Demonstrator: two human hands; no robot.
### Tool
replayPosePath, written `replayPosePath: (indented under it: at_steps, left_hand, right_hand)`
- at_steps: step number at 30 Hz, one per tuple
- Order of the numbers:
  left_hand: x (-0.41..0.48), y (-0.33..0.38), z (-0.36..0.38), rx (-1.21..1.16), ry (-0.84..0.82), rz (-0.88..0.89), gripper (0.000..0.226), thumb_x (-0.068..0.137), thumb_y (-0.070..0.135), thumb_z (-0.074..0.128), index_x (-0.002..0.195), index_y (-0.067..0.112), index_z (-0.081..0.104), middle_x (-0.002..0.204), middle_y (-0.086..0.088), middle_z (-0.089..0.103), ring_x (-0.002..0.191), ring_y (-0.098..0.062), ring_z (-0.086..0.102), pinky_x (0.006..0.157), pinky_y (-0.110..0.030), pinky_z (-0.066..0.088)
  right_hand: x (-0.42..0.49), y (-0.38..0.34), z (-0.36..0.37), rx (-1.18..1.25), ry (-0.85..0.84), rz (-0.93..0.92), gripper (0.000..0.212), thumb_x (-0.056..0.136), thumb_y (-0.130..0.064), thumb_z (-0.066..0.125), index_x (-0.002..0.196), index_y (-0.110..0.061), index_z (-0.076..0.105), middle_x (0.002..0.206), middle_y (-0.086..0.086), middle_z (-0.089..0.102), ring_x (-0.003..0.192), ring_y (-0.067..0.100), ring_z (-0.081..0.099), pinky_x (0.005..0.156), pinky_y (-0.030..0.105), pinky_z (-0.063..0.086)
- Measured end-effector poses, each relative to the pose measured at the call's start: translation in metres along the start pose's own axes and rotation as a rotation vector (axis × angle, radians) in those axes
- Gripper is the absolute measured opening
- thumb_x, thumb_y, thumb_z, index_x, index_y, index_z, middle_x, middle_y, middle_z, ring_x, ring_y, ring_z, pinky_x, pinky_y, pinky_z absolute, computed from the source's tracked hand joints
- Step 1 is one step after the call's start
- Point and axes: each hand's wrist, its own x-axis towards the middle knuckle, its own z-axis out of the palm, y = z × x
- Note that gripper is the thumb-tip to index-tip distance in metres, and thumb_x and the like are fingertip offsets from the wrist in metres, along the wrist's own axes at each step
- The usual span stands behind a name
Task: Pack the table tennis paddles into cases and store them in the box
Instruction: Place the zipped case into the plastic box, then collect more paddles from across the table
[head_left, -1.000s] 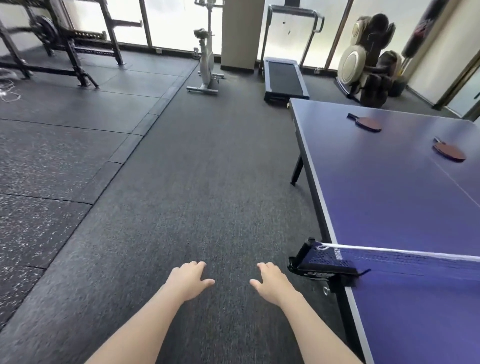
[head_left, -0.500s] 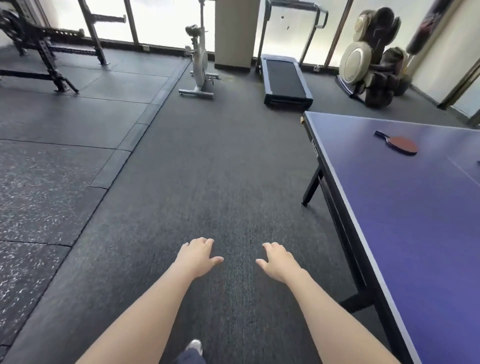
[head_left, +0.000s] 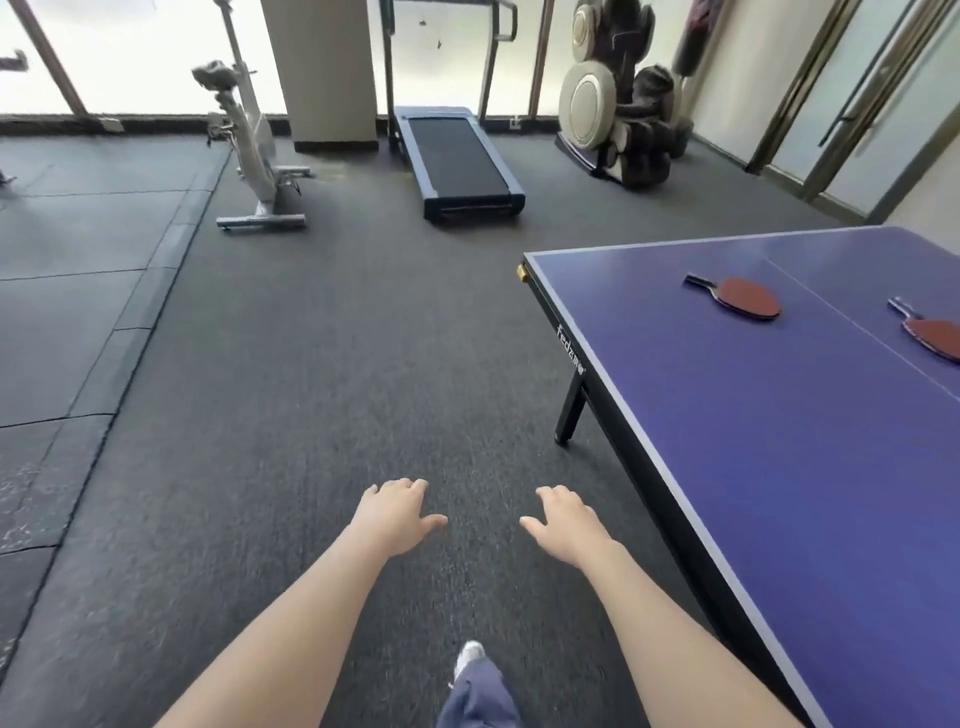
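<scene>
Two red paddles with dark handles lie flat on the blue table tennis table: one paddle near the far end, a second paddle cut off by the right edge. My left hand and my right hand are held out low over the dark carpet, palms down, fingers apart, holding nothing. Both hands are left of the table's long edge and well short of the paddles. No case or box is in view.
An exercise bike, a treadmill and a massage chair stand along the far windows. A pillar rises between bike and treadmill. My foot and trouser leg show below. The table leg stands near the far corner.
I have walked forward along the table: the net has dropped out of view, the table's far corner and both paddles are nearer. My hands stay open and empty.
</scene>
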Motion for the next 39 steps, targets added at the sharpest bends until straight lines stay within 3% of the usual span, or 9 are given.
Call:
replayPosePath:
  at_steps: [12,18,23,30,39]
  left_hand:
    - [0.236,0.073,-0.144,0.049,0.033,0.214,0.069,0.094,0.055,0.041,0.149,0.016,0.024,0.149,-0.005,0.038,0.136,-0.024,0.037,0.112,-0.038,0.027]
    - [0.367,0.096,-0.199,0.084,0.042,0.348,0.07,0.094,0.056,0.043,0.149,0.016,0.024,0.15,-0.004,0.036,0.138,-0.023,0.035,0.113,-0.038,0.025]
    - [0.493,0.083,-0.265,0.081,0.069,0.417,0.069,0.093,0.056,0.044,0.148,0.018,0.027,0.149,-0.002,0.037,0.138,-0.021,0.034,0.114,-0.039,0.025]
    - [0.633,0.04,-0.356,0.076,0.076,0.385,0.069,0.093,0.055,0.045,0.147,0.017,0.028,0.151,-0.003,0.036,0.139,-0.023,0.033,0.113,-0.039,0.026]
    - [0.811,0.012,-0.43,0.111,0.101,0.358,0.067,0.093,0.056,0.043,0.146,0.016,0.03,0.149,-0.001,0.037,0.14,-0.021,0.031,0.115,-0.038,0.025]
  right_hand:
    - [0.181,0.065,-0.143,0.149,0.075,0.179,0.061,0.098,-0.044,0.039,0.147,-0.01,0.027,0.149,0.009,0.033,0.138,0.026,0.031,0.111,0.04,0.03]
    - [0.278,0.09,-0.192,0.227,0.127,0.293,0.054,0.098,-0.044,0.04,0.14,-0.01,0.034,0.142,0.009,0.039,0.131,0.026,0.036,0.105,0.04,0.035]
    - [0.394,0.079,-0.256,0.245,0.152,0.329,0.055,0.099,-0.041,0.04,0.144,-0.01,0.03,0.147,0.008,0.036,0.136,0.025,0.032,0.109,0.039,0.032]
    - [0.544,0.039,-0.346,0.21,0.162,0.294,0.058,0.099,-0.042,0.04,0.146,-0.011,0.028,0.148,0.008,0.035,0.136,0.025,0.032,0.109,0.04,0.032]
    - [0.735,0.052,-0.417,0.246,0.157,0.337,0.058,0.099,-0.043,0.039,0.146,-0.012,0.028,0.147,0.009,0.036,0.136,0.026,0.032,0.109,0.041,0.031]
